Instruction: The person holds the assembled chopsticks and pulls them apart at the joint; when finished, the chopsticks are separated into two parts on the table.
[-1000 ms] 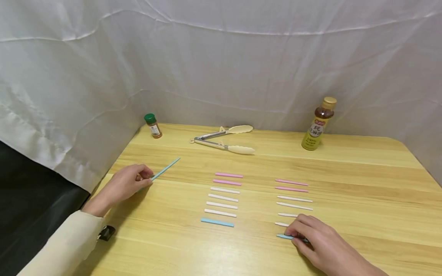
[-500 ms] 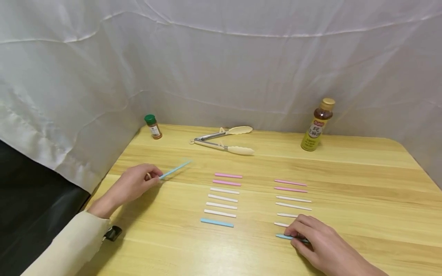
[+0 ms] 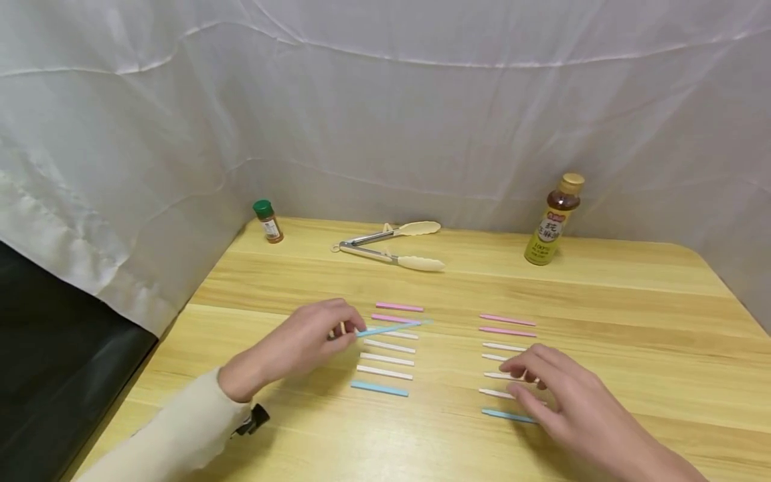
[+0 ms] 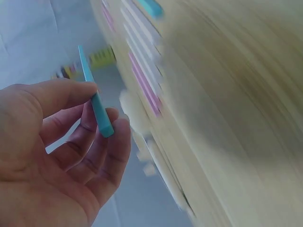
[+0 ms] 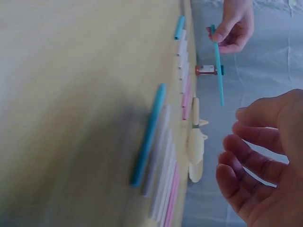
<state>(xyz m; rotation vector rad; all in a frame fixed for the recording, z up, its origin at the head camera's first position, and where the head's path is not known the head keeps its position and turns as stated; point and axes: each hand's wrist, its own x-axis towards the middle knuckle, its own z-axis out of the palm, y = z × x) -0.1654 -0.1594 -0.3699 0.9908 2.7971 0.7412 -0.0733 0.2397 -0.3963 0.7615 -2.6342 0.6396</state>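
My left hand (image 3: pixel 313 335) pinches a long, slim light-blue chopstick (image 3: pixel 385 329) between thumb and fingers. In the left wrist view this chopstick (image 4: pixel 94 101) has a square end near the fingers and narrows toward the other end. It passes over the upper part of the left column of short sticks. My right hand (image 3: pixel 563 395) hovers with loosely bent, parted fingers above the right column and holds nothing. Just under it lies a short blue stick (image 3: pixel 506 416), and white sticks (image 3: pixel 496 393) are partly hidden by the fingers.
The left column has pink sticks (image 3: pixel 399 307), several white sticks (image 3: pixel 385 359) and a blue stick (image 3: pixel 379 388). Pink sticks (image 3: pixel 508 331) top the right column. Tongs (image 3: pixel 373 250), a green-capped spice jar (image 3: pixel 268 222) and a sauce bottle (image 3: pixel 549 227) stand or lie at the back.
My left hand has carried the blue chopstick rightward to the left column. My right hand has let go of the short blue stick and lifted up and away from it.
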